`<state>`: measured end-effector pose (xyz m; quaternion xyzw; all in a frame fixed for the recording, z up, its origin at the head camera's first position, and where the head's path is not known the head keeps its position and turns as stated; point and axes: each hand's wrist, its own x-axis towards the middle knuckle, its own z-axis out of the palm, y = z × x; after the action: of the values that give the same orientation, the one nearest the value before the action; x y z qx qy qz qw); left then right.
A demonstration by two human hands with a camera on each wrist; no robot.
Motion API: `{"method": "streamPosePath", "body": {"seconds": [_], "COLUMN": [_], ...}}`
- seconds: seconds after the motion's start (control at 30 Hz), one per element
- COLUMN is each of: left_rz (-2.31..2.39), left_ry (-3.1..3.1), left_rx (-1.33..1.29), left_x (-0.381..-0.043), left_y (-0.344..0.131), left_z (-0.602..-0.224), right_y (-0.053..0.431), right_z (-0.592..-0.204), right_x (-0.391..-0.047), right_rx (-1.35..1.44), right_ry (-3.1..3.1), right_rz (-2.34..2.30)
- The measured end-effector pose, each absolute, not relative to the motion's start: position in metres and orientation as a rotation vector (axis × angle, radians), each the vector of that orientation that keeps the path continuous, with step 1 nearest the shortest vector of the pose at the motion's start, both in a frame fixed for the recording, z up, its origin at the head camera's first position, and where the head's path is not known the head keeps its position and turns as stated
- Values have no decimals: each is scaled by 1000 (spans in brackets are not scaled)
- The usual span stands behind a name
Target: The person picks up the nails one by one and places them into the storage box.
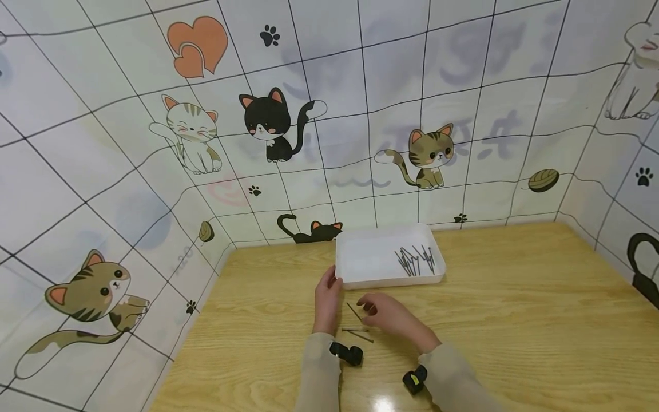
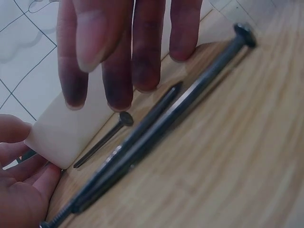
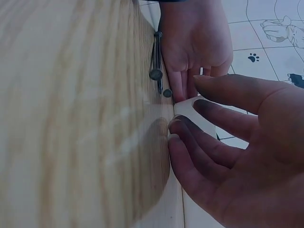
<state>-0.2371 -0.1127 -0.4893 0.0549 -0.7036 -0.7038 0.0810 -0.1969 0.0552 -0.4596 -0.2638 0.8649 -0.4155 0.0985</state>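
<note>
A shallow white tray (image 1: 368,254) stands near the wall, with several dark nails (image 1: 416,261) in its right half. My left hand (image 1: 327,300) grips the tray's near left corner, fingers along the side and thumb at the front. On the table in front of the tray lies a single slanted nail (image 1: 354,312). Two more nails (image 1: 358,336) lie together closer to me, nearly touching. My right hand (image 1: 393,317) hovers just right of the single nail, fingers loosely bent and apart from the thumb. In the right wrist view nothing shows between its fingers (image 3: 213,142).
The wooden table (image 1: 515,297) reaches back to a tiled wall covering (image 1: 350,143) printed with cats. Side walls rise at the left and right. Black cameras (image 1: 350,353) are strapped to both wrists.
</note>
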Motion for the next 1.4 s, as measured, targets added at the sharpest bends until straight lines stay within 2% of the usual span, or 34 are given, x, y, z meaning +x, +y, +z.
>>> {"method": "streamPosePath", "body": {"seconds": [0.87, 1.4], "left_rz": [-2088, -2104], "left_ry": [-2108, -2087], "left_rx": [162, 156], "left_x": [-238, -236], "left_y": [-113, -111], "left_z": [-493, -495], "right_y": [38, 33], "right_z": [-456, -451], "right_x": [-177, -167], "right_rx": [-1051, -992], "right_ry": [2683, 2850], "right_rz": [-903, -677]}}
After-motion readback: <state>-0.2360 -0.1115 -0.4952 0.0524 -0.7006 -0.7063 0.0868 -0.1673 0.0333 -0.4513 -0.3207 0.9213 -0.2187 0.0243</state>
